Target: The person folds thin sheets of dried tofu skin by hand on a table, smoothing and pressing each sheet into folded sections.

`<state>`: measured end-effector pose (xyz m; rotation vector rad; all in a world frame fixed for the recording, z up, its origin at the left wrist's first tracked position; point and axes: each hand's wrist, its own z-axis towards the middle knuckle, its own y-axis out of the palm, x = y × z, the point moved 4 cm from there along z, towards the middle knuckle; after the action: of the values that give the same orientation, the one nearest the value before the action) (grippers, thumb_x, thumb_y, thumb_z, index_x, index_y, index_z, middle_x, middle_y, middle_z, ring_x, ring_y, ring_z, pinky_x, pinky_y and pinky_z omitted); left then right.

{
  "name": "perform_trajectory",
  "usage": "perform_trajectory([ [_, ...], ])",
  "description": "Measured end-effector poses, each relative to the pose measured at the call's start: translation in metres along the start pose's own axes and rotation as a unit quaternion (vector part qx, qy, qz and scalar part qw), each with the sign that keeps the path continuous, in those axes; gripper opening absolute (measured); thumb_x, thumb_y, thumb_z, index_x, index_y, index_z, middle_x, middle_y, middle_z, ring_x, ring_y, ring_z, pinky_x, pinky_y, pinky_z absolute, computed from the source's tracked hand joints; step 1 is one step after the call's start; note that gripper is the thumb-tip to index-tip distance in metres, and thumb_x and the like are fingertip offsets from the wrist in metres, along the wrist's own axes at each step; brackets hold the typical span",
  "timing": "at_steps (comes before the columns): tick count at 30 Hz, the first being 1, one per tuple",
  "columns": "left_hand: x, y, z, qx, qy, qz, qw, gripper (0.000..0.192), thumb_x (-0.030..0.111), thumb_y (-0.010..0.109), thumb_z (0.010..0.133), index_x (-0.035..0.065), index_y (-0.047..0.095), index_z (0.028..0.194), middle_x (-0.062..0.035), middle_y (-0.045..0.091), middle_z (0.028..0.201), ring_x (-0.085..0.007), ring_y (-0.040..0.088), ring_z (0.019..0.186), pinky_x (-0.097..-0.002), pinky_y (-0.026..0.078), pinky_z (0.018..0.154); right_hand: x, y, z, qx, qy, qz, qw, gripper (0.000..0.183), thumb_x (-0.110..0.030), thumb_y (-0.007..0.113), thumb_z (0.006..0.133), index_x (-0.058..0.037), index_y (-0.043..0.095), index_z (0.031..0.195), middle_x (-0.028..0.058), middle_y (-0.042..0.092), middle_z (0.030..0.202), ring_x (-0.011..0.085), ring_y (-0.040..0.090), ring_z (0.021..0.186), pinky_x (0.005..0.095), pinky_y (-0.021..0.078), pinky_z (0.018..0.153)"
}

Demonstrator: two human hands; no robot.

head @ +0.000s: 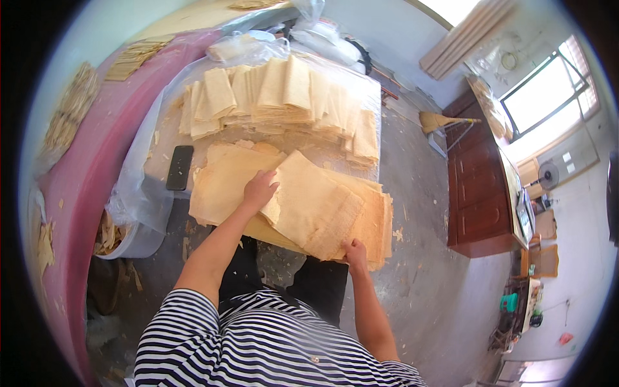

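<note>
Before me lies a loose stack of thin tan sheets (222, 169), which look like dried tofu skin. A top sheet (314, 198) lies slantwise across it, its near right part rough and wrinkled. My left hand (261, 189) is at this sheet's left edge, fingertips and thumb closed on it. At its near right corner, my right hand (355, 254) pinches the sheet's edge, the fingers partly hidden beneath. The stack overhangs the table's near edge above my lap. Beyond it, folded tan sheets (285, 92) stand in a long, overlapping row.
A black phone (179, 168) lies left of the stack on the plastic-covered table (159, 135). Below it stands a white bucket (145, 242) with broken scraps. A pink ledge (96, 140) runs along the left, holding more sheets. A wooden cabinet (476, 184) and a broom (437, 122) are at right.
</note>
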<state>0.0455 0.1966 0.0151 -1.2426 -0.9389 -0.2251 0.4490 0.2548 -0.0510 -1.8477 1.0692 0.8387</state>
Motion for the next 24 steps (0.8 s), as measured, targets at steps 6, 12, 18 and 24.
perform_trajectory([
  [6, 0.001, -0.033, -0.061, 0.146, 0.160, 0.172, 0.961, 0.063, 0.033, 0.073, 0.080, 0.0139, 0.055, 0.137, -0.0146, 0.041, 0.147, -0.0366, 0.032, 0.140, -0.0551, 0.030, 0.111, -0.018, 0.047, -0.044, -0.081, 0.086, 0.095, 0.988, 0.027, -0.020, 0.062, 0.094, -0.0062, 0.060, 0.117, 0.0050, 0.069, 0.102, 0.0184, 0.066, 0.086, 0.0357, 0.0525, 0.067],
  [12, 0.006, -0.026, -0.152, 0.023, 0.184, 0.087, 0.979, 0.092, 0.019, 0.076, 0.071, 0.0145, 0.034, 0.152, -0.0239, 0.018, 0.159, -0.0456, 0.017, 0.147, -0.0549, 0.020, 0.119, -0.002, 0.099, -0.086, -0.185, 0.108, 0.294, 0.931, 0.037, -0.024, 0.057, 0.098, -0.0117, 0.051, 0.132, 0.0062, 0.065, 0.121, 0.0220, 0.065, 0.102, 0.0428, 0.0519, 0.084],
  [18, -0.009, -0.007, -0.155, 0.028, 0.160, 0.112, 0.980, 0.091, 0.002, 0.066, 0.073, 0.0192, 0.031, 0.154, -0.0228, 0.012, 0.161, -0.0471, 0.012, 0.148, -0.0545, 0.019, 0.120, -0.016, 0.132, -0.120, -0.212, 0.210, 0.250, 0.921, 0.050, -0.042, 0.044, 0.104, -0.0116, 0.043, 0.143, 0.0116, 0.057, 0.138, 0.0281, 0.057, 0.123, 0.0501, 0.0436, 0.101],
  [24, -0.010, 0.005, -0.150, 0.004, 0.197, 0.130, 0.972, 0.086, 0.001, 0.060, 0.080, 0.0268, 0.029, 0.156, -0.0204, 0.011, 0.162, -0.0467, 0.009, 0.149, -0.0558, 0.017, 0.120, -0.024, 0.132, -0.107, -0.207, 0.172, 0.272, 0.924, 0.060, -0.053, 0.031, 0.105, -0.0127, 0.035, 0.149, 0.0115, 0.051, 0.145, 0.0304, 0.054, 0.128, 0.0527, 0.0407, 0.105],
])
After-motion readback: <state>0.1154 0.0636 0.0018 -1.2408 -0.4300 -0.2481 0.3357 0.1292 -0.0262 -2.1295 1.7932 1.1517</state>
